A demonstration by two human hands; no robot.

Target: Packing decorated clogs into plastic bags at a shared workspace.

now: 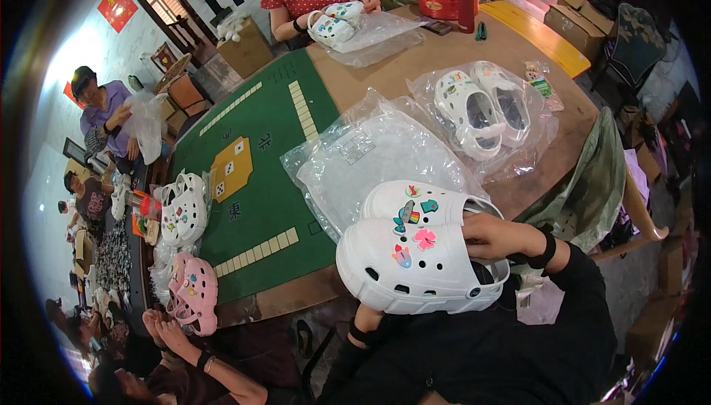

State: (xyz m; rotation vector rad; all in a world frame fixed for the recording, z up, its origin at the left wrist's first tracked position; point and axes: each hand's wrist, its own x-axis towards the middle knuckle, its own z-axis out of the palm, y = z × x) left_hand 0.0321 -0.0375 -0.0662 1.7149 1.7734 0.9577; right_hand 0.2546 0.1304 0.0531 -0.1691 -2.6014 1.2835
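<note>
I have a pair of white foam clogs [378, 260] in front of me, toes pointing left, held up at the table's near edge. Colourful charms sit in their holes, among them a pink flower charm [425, 239]. My left hand [368, 318] supports the nearer clog from beneath; its fingers are hidden behind the shoe. At the heel openings, my right hand [495, 236] reaches in with bent fingers, and the fingertips are out of sight inside. Just beyond the clogs, a clear plastic bag [333, 172] lies flat on the table.
A bagged white pair [459, 105] lies to the right. Across the table [355, 72], a person in red handles white clogs. Left are a green mahjong mat [259, 131], white clogs [184, 209] and a pink clog [194, 294] near another person's hands. A green cloth [592, 183] hangs right.
</note>
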